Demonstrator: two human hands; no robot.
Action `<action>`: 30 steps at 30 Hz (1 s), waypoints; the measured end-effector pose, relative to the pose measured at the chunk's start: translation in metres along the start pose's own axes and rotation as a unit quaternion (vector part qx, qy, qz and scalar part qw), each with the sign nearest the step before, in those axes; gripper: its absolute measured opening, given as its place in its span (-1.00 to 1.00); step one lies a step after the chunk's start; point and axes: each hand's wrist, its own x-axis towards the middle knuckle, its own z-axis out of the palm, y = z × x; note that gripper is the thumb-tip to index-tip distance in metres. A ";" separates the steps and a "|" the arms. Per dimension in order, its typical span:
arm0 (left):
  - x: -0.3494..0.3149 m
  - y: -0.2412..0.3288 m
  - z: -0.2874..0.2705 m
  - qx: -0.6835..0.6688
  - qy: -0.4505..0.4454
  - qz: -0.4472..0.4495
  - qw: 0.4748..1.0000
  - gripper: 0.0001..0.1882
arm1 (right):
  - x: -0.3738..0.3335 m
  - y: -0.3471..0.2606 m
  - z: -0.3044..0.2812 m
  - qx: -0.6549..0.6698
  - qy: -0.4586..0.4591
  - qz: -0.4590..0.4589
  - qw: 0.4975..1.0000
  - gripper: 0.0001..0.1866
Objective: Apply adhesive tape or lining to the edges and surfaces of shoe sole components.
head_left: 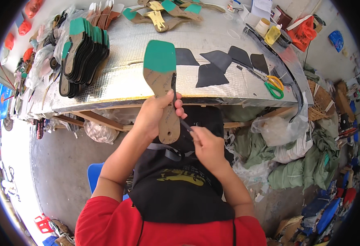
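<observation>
My left hand (pixel 155 112) grips a brown shoe insole board (pixel 160 82) by its narrow middle, thumb on top and fingers curled round the right edge. The board stands up in front of me, its wide end green and its round end, with a small hole, pointing down. A thin black strip (pixel 185 125) runs along its right edge, passing by my left fingertips. My right hand (pixel 206 147) pinches that strip lower down, pulled away from the board. Behind the board, on the silver-covered table (pixel 118 84), lie several black cut pieces (pixel 211 76).
A stack of black-edged insoles (pixel 83 53) with green ends stands at the table's left. Scissors (pixel 274 85) with green and yellow handles lie at the right, near a yellow bottle (pixel 273 35). More insole boards (pixel 172 18) are piled at the back. Plastic bags (pixel 280 127) sit below right.
</observation>
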 end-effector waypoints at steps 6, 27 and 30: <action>-0.004 0.011 0.014 0.067 0.004 0.062 0.996 -0.74 | -0.024 -0.026 0.020 -0.073 -0.073 -0.030 0.994 -0.59; -0.023 0.002 0.012 0.615 -0.079 0.345 0.705 -0.69 | 0.051 0.025 -0.079 0.343 -0.120 0.208 0.908 -0.80; -0.019 -0.005 -0.004 0.551 -0.129 0.147 0.811 -0.63 | 0.053 0.030 -0.084 -0.084 -0.018 -0.046 0.995 -0.66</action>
